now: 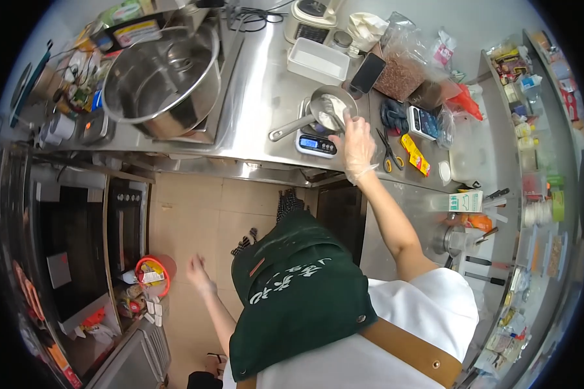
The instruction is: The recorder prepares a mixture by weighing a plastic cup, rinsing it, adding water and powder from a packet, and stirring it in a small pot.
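Observation:
My right hand [358,146], in a clear plastic glove, reaches over the rim of a long-handled metal pan [293,128]. White powder [333,109] lies in the pan. The fingers are closed at the near right of the powder, around what looks like a thin utensil whose kind I cannot make out. Under the pan sits a digital kitchen scale [317,146] with a lit blue display. My left hand [200,273], also gloved, hangs low over the floor, away from the counter. No object shows in it, and its fingers are slightly blurred.
A large steel mixing bowl [207,97] stands at the left of the counter. Right of the scale lie scissors [389,152], a yellow packet [414,155] and a second scale [423,122]. Behind are a white tub [316,61] and a phone [368,72]. A red bin [164,264] stands lower left.

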`<move>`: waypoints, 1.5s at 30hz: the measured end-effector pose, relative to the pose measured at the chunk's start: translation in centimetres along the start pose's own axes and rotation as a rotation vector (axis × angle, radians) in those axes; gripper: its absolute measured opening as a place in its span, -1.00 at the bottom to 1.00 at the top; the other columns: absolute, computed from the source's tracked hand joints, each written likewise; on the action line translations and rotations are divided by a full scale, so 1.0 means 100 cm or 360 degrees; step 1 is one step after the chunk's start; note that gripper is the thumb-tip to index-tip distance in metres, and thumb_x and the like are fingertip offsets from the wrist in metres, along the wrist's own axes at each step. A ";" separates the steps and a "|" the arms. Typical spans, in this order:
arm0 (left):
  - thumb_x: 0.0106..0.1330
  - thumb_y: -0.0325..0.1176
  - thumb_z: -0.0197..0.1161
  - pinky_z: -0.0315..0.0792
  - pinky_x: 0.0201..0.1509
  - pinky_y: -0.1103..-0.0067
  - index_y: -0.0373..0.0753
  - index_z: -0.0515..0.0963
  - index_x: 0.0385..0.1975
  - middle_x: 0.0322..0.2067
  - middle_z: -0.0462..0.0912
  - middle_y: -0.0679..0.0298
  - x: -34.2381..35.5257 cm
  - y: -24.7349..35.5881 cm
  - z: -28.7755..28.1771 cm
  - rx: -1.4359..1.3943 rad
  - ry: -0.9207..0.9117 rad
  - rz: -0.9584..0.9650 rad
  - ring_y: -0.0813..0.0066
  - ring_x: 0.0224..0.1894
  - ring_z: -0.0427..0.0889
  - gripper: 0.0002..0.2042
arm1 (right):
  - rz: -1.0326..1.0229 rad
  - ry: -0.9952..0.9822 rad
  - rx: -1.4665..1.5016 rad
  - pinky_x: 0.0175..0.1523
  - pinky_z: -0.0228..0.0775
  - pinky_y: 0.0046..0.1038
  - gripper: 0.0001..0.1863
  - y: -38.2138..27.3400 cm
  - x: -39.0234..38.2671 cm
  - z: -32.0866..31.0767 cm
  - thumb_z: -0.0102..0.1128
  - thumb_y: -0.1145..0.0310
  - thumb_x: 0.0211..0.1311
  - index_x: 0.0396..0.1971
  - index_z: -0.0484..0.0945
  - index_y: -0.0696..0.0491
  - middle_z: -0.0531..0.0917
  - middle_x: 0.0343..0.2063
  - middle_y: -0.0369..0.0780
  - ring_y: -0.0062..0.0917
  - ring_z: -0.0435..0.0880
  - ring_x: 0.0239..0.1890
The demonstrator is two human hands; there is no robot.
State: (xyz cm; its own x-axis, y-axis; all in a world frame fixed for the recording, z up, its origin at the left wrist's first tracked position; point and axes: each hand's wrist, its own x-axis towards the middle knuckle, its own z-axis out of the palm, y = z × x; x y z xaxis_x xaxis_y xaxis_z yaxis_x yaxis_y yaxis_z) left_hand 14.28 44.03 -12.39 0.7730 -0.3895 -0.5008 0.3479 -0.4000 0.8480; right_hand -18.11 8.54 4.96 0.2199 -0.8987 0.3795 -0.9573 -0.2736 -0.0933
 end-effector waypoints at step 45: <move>0.11 -0.32 0.22 0.42 -0.28 0.25 -0.22 0.49 -0.18 -0.39 0.62 0.05 0.017 0.239 0.302 0.1718 -0.0613 0.1203 0.02 -0.38 0.59 -0.73 | -0.0806 -0.0238 0.1128 -0.50 0.40 -0.45 -0.68 -0.028 0.089 0.054 0.27 0.43 -0.14 -0.26 0.57 -0.06 0.47 -0.58 -0.28 -0.45 0.53 -0.56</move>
State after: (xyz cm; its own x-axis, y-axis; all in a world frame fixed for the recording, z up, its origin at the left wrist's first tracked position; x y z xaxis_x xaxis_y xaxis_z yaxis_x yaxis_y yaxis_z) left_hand 7.88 8.75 1.75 0.3315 -0.9318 -0.1481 -0.8070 -0.3613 0.4671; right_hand -12.46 -0.58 3.65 0.6560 -0.6335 0.4102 -0.4073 -0.7547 -0.5142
